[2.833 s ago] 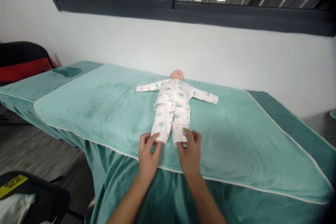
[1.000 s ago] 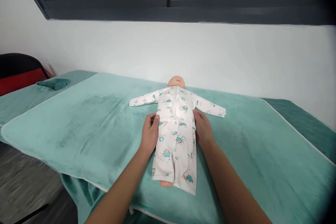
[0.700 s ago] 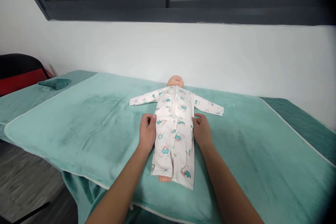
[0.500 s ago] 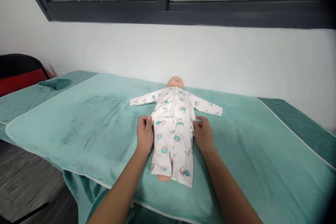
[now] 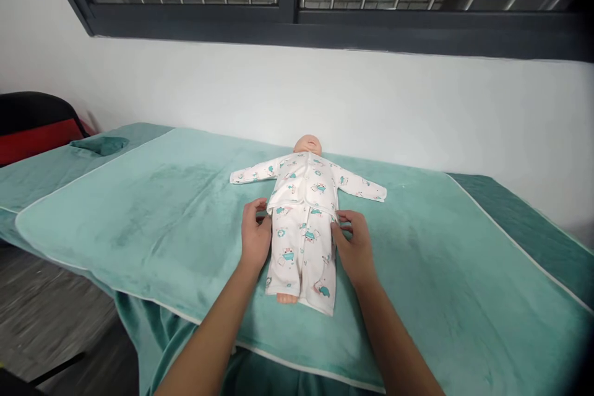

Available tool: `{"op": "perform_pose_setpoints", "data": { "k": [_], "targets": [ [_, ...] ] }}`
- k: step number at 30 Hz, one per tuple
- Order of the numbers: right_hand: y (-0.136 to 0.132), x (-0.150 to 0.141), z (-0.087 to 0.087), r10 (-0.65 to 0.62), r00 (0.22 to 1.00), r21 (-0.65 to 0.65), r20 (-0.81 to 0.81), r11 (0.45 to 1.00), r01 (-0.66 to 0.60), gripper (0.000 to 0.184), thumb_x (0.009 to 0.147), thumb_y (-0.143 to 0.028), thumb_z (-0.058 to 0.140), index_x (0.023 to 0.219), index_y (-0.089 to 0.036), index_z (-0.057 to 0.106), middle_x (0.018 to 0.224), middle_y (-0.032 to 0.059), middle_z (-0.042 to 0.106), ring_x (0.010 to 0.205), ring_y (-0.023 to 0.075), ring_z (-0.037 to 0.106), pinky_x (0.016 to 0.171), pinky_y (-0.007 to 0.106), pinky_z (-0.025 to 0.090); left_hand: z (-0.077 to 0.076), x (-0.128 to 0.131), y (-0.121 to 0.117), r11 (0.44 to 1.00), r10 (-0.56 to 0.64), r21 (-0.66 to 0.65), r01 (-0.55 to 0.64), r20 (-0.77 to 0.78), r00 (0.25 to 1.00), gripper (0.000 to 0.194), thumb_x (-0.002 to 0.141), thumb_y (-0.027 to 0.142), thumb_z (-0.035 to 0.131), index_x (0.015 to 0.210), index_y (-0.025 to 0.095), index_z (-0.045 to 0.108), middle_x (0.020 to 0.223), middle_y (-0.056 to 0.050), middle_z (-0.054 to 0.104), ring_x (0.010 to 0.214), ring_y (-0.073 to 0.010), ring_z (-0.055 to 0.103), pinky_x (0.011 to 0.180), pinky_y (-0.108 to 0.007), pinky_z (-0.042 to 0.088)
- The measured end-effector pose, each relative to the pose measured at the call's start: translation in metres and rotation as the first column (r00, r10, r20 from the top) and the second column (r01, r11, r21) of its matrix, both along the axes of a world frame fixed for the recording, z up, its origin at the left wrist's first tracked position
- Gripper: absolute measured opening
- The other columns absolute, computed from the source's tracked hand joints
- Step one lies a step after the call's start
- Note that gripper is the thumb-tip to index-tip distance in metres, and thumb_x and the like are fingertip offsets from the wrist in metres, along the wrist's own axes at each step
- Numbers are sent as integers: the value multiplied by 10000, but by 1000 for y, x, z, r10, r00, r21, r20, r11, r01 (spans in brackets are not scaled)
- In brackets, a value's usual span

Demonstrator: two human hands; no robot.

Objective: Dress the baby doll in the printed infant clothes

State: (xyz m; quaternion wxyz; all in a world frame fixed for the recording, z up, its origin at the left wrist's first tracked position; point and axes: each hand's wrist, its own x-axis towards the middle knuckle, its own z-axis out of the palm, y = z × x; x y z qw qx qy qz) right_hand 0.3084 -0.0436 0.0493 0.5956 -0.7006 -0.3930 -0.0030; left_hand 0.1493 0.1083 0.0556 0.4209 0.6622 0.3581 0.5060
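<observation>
A baby doll (image 5: 307, 143) lies on its back on a teal towel (image 5: 153, 210), dressed in a white printed top (image 5: 306, 182) and matching trousers (image 5: 301, 253). One bare foot (image 5: 286, 298) pokes out of the left trouser leg. My left hand (image 5: 255, 235) pinches the fabric at the doll's waist on the left side. On the right side my right hand (image 5: 355, 244) pinches the waist in the same way. Both hands lie flat against the doll's hips.
The towel covers a long padded table (image 5: 533, 223) against a white wall. A small folded teal cloth (image 5: 99, 145) lies at the far left end. A black and red chair (image 5: 32, 124) stands beyond it. Dark floor (image 5: 51, 315) shows at the lower left.
My hands went from the trouser cuffs up to the doll's waist, then slid slightly down toward me along the hips. The view has drawn back a little.
</observation>
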Motion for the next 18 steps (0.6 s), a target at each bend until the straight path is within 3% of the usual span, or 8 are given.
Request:
{"op": "perform_pose_setpoints", "data": {
  "k": [3,7,10,12,15,18],
  "targets": [
    [0,0,-4,8,1000,-41,-22,999,-9,156,916,-292,535,1043,-231,602,1016,50,596,927,196,566,826,374,492,3,0,-2,1000,-17,23,18,-47,999,234,853,216,562,1073,241,637,1121,-38,617,1047,-180,579,892,-313,464],
    [-1,0,-4,-52,998,-43,-25,998,51,122,914,-285,525,992,-224,596,978,46,597,866,193,565,798,374,492,7,1,-5,999,-19,-45,16,-68,998,160,863,290,572,993,233,646,1036,-30,657,951,-181,603,845,-319,473],
    [2,-4,6,-113,988,48,103,993,109,139,909,-270,532,1033,-228,577,1050,60,585,957,212,563,852,394,483,7,2,-5,994,-43,-100,39,-38,998,171,834,288,600,990,229,633,1025,-27,663,894,-173,607,809,-308,481],
    [10,-8,18,-80,968,76,237,995,63,193,904,-246,533,1093,-234,573,1124,76,580,1072,236,542,923,419,456,6,2,-5,992,-47,-115,45,-18,999,192,825,289,609,1004,223,628,1034,-30,659,874,-167,607,800,-305,486],
    [28,-16,38,43,899,-68,436,998,-14,298,887,-210,556,1181,-252,581,1201,77,594,1143,263,516,958,442,405,5,2,-4,993,-59,-101,59,3,998,212,836,311,605,1027,224,635,1053,-34,658,892,-170,611,806,-303,490],
    [48,-22,52,111,803,-254,585,966,51,344,872,-161,568,1195,-269,616,1156,70,626,1070,282,527,877,445,377,4,2,-4,996,-65,-63,65,-7,998,179,864,326,578,995,224,646,1025,-31,667,927,-175,611,828,-302,487]
  ]
}}
